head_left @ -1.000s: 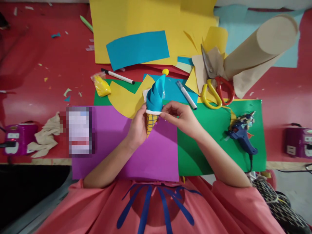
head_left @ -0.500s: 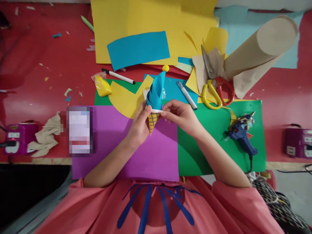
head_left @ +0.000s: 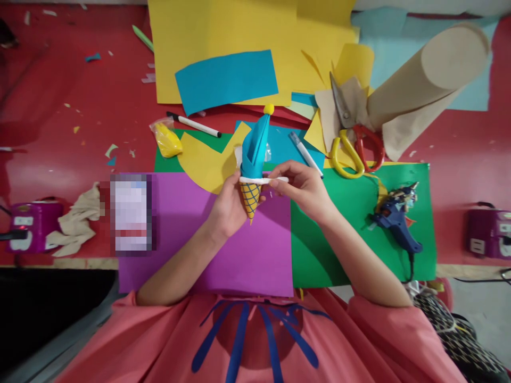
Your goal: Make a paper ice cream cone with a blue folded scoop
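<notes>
My left hand (head_left: pixel 230 208) is closed round a paper ice cream cone (head_left: pixel 250 198), held upright with its tip down. The cone is yellow with a dark criss-cross grid. Folded blue paper (head_left: pixel 254 154) rises out of it, topped by a small yellow ball (head_left: pixel 269 109). A thin white strip (head_left: pixel 255 181) runs across the front where blue meets yellow, and its free end sticks out to the right. My right hand (head_left: pixel 302 187) pinches that strip between thumb and fingers. The far side of the cone is hidden.
Beneath my arms lie a purple sheet (head_left: pixel 255 260) and a green sheet (head_left: pixel 323 250). On the right are a blue glue gun (head_left: pixel 397 223), scissors (head_left: pixel 346 119) and a beige roll (head_left: pixel 419 80). A marker (head_left: pixel 195 125) and yellow clay in a bag (head_left: pixel 167 139) lie beyond.
The cone has turned in my left hand, showing more grid and a different fold of blue. More of the white strip shows, its end now sticking out past my right fingers.
</notes>
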A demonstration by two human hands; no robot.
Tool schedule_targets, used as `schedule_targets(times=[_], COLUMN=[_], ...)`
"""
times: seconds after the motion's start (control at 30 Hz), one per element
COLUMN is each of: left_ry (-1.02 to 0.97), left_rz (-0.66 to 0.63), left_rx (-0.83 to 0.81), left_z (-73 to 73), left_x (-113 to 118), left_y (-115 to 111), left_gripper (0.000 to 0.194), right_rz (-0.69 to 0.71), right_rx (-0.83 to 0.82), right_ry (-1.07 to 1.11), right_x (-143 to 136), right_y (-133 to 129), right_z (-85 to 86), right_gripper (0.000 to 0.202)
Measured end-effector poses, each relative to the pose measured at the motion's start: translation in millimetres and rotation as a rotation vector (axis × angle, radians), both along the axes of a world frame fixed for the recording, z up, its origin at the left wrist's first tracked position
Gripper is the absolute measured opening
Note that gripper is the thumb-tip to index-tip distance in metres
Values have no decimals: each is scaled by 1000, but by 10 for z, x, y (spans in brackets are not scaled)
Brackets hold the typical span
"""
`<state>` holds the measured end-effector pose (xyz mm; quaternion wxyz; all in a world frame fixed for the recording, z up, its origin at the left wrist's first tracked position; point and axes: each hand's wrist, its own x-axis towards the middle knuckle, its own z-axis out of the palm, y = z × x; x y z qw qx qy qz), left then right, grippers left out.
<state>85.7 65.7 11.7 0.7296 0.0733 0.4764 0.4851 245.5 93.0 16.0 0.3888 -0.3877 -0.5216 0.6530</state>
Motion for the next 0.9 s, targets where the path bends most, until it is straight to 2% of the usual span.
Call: schedule_targets(times=[0.3,0.53,0.8,0.9], left_ry=[-52,-70,-126,-158], left_rz=[-92,-77,-3,-13], left_rx=[14,157,61,73], left_z=[7,-41,21,13], left_x=[-22,17,46,46], left_y=[-14,-53,-29,-41], left_gripper=[44,29,33,35], right_rz=[-39,-99,-134,-181], right_rx=[82,127,64,93], right_ry=[-90,-97,48,-6], right_x=[-70,-100,-97,-104], right_y=[-100,-115,-225,-263], right_z=[16,-17,-42,-33], right_gripper=[16,17,15,14])
